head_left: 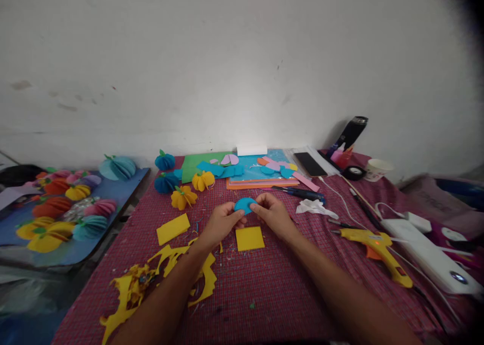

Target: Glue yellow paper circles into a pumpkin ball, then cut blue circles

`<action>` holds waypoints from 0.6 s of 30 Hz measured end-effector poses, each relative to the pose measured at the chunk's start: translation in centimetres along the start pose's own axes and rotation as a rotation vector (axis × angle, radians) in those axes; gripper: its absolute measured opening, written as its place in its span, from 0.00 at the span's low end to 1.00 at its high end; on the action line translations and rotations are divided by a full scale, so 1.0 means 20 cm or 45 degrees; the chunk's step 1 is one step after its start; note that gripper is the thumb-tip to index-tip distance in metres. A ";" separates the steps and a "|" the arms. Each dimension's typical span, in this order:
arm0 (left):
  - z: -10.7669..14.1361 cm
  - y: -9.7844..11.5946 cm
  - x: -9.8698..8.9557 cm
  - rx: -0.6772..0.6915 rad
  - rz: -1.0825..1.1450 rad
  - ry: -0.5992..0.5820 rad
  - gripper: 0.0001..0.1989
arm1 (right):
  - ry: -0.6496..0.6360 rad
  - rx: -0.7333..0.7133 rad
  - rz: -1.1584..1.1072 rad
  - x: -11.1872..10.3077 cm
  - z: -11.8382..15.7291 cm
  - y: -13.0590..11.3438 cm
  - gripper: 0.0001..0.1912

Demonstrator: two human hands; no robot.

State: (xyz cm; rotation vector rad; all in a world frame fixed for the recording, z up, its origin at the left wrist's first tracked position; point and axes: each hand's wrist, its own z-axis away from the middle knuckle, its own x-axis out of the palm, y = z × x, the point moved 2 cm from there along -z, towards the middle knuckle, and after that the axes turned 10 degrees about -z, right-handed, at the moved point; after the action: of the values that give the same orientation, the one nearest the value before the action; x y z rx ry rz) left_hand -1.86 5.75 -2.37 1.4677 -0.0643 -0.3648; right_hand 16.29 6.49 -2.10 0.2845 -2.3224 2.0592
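Note:
Both of my hands meet above the middle of the cloth-covered table and pinch one blue paper disc (245,205). My left hand (224,219) grips its left side between thumb and fingers. On the right side, my right hand (273,213) holds it the same way. Just below the disc lies a yellow paper square (250,238). Another yellow paper piece (173,229) rests left of my left hand. Yellow paper scraps (206,279) lie around and beyond my left forearm, which hides part of them.
A yellow glue gun (378,244), a white power bank (431,259) and dark blue scissors (302,193) lie to the right. Paper pumpkins (183,197) stand left of stacked coloured sheets (260,183). A black phone (310,164) lies behind; a blue side table (71,251) holds more pumpkins.

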 end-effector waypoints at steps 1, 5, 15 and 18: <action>0.00 0.00 0.00 -0.003 -0.002 -0.002 0.13 | 0.014 0.011 0.016 0.00 0.00 0.00 0.17; 0.00 -0.01 0.00 0.002 0.005 -0.004 0.14 | 0.055 0.045 0.055 -0.01 0.00 0.00 0.17; -0.01 -0.03 -0.01 0.017 0.155 0.004 0.19 | 0.085 0.139 0.207 -0.03 0.00 -0.02 0.18; -0.02 -0.02 -0.02 -0.012 0.178 0.030 0.21 | 0.086 0.118 0.171 -0.04 -0.01 -0.02 0.18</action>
State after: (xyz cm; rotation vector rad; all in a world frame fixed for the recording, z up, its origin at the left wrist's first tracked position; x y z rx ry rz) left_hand -2.22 6.19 -2.83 1.4493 -0.1453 -0.2342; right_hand 17.06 6.81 -1.85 0.0605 -2.2691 2.2038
